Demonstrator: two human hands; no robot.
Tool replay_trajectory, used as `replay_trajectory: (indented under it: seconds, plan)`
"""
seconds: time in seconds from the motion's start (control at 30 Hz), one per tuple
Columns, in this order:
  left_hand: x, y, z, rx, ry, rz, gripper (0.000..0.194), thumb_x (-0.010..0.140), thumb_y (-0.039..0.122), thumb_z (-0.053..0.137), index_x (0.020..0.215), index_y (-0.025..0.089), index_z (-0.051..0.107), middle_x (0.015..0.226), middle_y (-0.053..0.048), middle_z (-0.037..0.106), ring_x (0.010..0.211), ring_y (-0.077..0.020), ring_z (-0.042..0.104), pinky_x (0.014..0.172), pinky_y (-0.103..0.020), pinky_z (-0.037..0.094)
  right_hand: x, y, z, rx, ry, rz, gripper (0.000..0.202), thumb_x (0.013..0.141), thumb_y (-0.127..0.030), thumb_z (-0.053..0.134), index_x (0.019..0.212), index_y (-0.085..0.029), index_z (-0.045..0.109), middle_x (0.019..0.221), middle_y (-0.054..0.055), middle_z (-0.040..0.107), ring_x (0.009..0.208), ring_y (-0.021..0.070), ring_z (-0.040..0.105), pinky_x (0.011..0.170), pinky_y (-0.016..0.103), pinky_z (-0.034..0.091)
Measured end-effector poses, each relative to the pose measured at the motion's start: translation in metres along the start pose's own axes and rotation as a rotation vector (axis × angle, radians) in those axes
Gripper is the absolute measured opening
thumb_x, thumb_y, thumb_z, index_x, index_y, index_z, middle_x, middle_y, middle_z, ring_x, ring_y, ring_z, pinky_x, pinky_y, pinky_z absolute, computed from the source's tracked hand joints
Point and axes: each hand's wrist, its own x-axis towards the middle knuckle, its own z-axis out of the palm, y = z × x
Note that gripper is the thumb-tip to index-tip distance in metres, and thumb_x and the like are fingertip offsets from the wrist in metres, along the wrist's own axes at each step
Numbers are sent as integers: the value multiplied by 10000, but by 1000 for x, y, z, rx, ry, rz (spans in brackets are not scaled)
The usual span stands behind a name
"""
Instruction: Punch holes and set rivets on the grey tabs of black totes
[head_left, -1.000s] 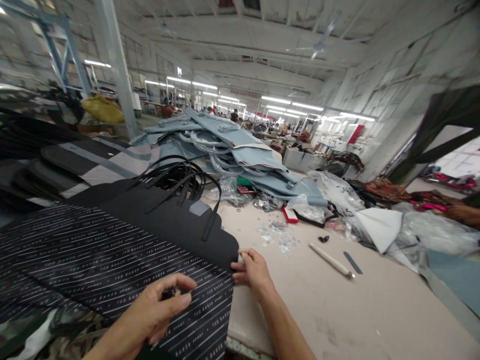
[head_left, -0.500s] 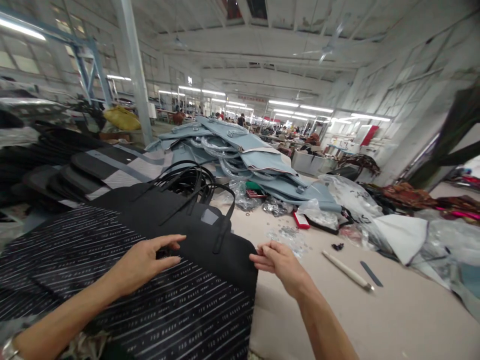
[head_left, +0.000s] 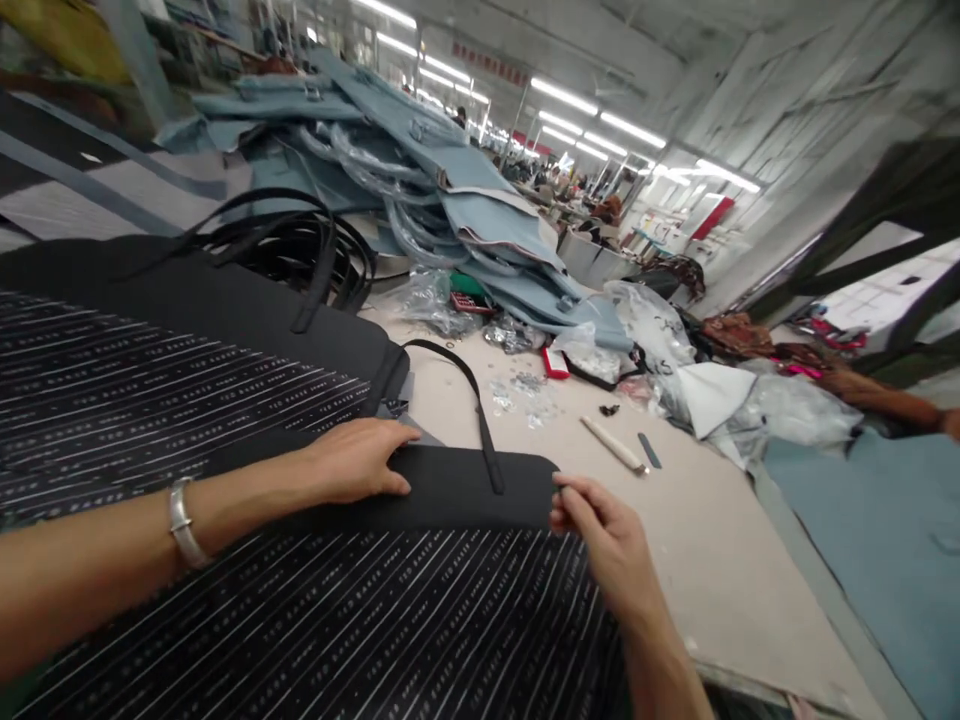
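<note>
Handbag panel [head_left: 450, 490] sits flattest imo with right hand [head_left: 604, 525] pinching its 3 o'clock corner, left hand [head_left: 356, 462] open around 9.

This was a sewing or bag-making workshop: a broad worktable [head_left: 720, 560] bore striped lining cloth [head_left: 450, 630], black straps [head_left: 480, 430], small metal bits [head_left: 529, 390] and a heap of blue bag pieces [head_left: 480, 220]. Rows of tube lights [head_left: 566, 98] ran down a large hall, over what looked, through the blur, like more crowded workstations [head_left: 577, 200].
</note>
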Motion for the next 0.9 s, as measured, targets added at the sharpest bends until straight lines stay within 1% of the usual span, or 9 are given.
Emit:
replay_trajectory:
  seconds: [0.1,0.2,0.3,0.37,0.53,0.6,0.7,0.83,0.9]
  plan:
    - [15,7,-4,55,-79,49,718,744,413,756,1409,199,592,1361,-108,677,1238,-306,632,1038,-346,469,-39,22,31,-28,-137,-6,322,927,-445,647,1092,-200,776,770,20,694,669,147,666,639,269,560]
    - [28,11,-10,102,-150,81,688,721,413,779,1358,201,629,1333,-98,683,1215,-296,634,1015,-326,463,-57,29,56,-69,-214,-110,241,968,-306,601,1103,-233,786,803,17,685,713,139,653,670,258,530]
    - [40,12,-13,129,-197,62,647,701,425,790,1287,183,663,1248,-121,711,1155,-319,651,952,-350,480,-58,28,73,-69,-243,-232,240,975,-201,582,1080,-246,792,871,24,714,812,139,663,763,251,524]
    - [48,12,-14,130,-225,41,602,684,442,796,1214,177,687,1148,-126,734,1074,-327,673,868,-349,494,-56,26,82,-75,-260,-279,242,973,-166,577,1071,-231,789,867,22,715,808,130,658,765,234,519]
    - [68,6,-19,40,-319,33,698,632,449,814,1254,180,648,1133,-90,729,992,-269,673,768,-290,488,-56,23,95,-130,-236,-208,159,937,-169,602,1034,-170,728,837,12,720,699,118,662,642,205,514]
    - [74,2,-25,-17,-408,34,640,634,468,800,1200,191,688,1062,-66,748,936,-251,675,728,-281,493,-55,22,97,-124,-236,-165,105,912,-167,633,955,-179,728,791,-7,729,637,110,659,593,196,504]
    - [79,0,-36,-120,-618,53,518,598,483,809,1042,221,765,934,-37,774,835,-239,685,668,-279,515,-53,22,96,-89,-254,-180,120,887,-135,671,913,-203,767,804,-12,767,690,119,701,657,195,529]
    - [74,3,-42,-370,-915,73,435,527,384,836,933,235,790,944,-41,805,884,-283,720,758,-342,591,-52,22,96,-46,-277,-218,192,892,-94,671,948,-226,798,866,-2,799,791,138,744,738,214,559]
    - [68,6,-39,-493,-950,45,397,502,357,855,871,227,794,919,-58,811,875,-312,734,782,-402,617,-53,21,98,-61,-271,-230,188,885,-86,681,940,-223,797,866,1,804,784,145,748,740,228,565]
